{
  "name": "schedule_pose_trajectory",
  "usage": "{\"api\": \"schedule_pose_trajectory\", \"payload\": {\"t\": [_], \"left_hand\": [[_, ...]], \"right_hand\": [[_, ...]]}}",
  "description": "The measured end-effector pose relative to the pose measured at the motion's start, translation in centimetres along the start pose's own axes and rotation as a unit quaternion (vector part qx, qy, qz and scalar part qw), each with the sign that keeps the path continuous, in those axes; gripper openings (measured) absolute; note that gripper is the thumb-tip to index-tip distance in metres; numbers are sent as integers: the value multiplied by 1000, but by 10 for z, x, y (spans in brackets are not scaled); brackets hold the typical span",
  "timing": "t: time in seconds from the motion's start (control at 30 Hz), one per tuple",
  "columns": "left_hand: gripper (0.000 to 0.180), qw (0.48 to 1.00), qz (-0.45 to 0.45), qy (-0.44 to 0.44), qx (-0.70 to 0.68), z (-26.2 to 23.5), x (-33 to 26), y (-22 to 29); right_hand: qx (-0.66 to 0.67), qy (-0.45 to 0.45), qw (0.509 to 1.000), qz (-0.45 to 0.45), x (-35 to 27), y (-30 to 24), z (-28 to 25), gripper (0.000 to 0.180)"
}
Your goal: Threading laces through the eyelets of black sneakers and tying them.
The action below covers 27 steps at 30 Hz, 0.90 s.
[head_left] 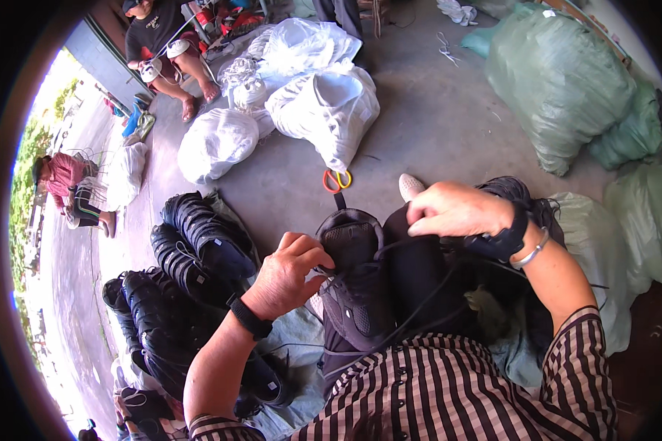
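A black shoe upper [354, 279] with mesh panels rests on my lap, tongue pointing away from me. My left hand [288, 273] pinches its left edge by the eyelets, fingers closed on the material. My right hand [456, 209] is shut on a thin black lace [419, 305] that runs down across the shoe toward my striped shirt. Both wrists wear dark bands, the right also a silver bangle.
A pile of several black shoe uppers [176, 294] lies to my left. Orange-handled scissors [337, 178] lie on the concrete floor ahead. White sacks [324, 103] and green sacks [559, 81] stand beyond. One person sits at the top left [162, 44], another at the far left [66, 184].
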<state>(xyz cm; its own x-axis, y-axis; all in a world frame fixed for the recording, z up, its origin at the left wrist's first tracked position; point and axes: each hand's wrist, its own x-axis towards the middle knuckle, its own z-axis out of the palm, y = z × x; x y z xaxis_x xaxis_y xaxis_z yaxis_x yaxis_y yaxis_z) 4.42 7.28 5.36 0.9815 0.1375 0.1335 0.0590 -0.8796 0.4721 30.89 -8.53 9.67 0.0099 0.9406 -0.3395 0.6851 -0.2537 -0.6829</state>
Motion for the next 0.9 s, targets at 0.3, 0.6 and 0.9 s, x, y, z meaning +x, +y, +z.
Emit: {"api": "schedule_pose_trajectory", "payload": {"t": [0.3,0.6,0.9], "left_hand": [[29,991,-28,121,-41,35,-15,-4],[33,982,-59,163,-75,44,-16,-2],[17,985,-88,126,-84,27,-13,27]], "right_hand": [[-73,104,970,-206,65,-34,87,6],[-98,55,969,-221,65,-30,96,9],[166,338,924,-62,70,16,38,9]]}}
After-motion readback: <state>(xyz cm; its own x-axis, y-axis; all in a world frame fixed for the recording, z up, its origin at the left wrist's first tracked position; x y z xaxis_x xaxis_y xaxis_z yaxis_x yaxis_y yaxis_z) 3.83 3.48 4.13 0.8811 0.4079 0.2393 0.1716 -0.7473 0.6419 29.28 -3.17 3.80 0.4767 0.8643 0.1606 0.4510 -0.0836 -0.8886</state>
